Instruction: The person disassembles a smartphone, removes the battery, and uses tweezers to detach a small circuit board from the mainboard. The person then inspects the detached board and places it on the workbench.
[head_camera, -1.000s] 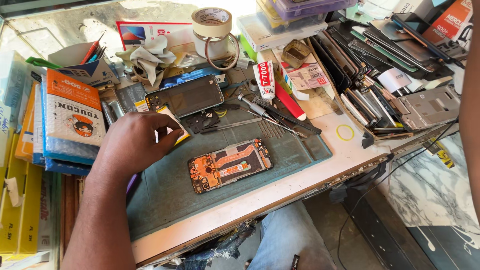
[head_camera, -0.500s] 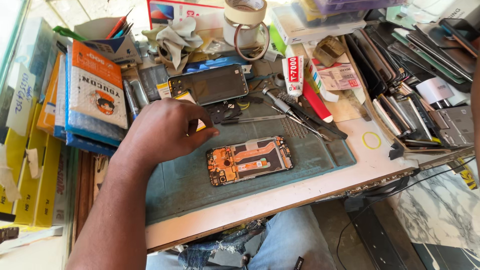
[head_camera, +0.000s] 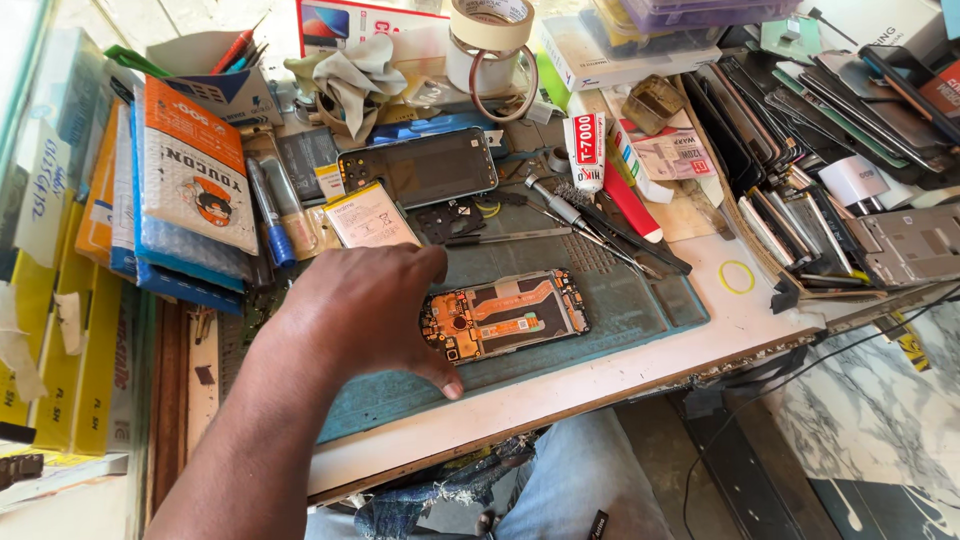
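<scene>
The left hand (head_camera: 365, 315) lies palm-down and spread on the green work mat (head_camera: 640, 300), fingers loose, thumb just touching the near-left corner of the opened phone (head_camera: 505, 315), grasping nothing. A phone battery (head_camera: 370, 215) lies just beyond the fingers, with 1 dark phone back panel (head_camera: 425, 165) farther off.

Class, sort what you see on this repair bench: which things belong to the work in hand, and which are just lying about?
In hand:
left hand
opened phone with orange circuit boards
green rubber work mat

Lying about:
rolls of beige tape
white glue tube
yellow rubber band
dark phone back cover
</scene>
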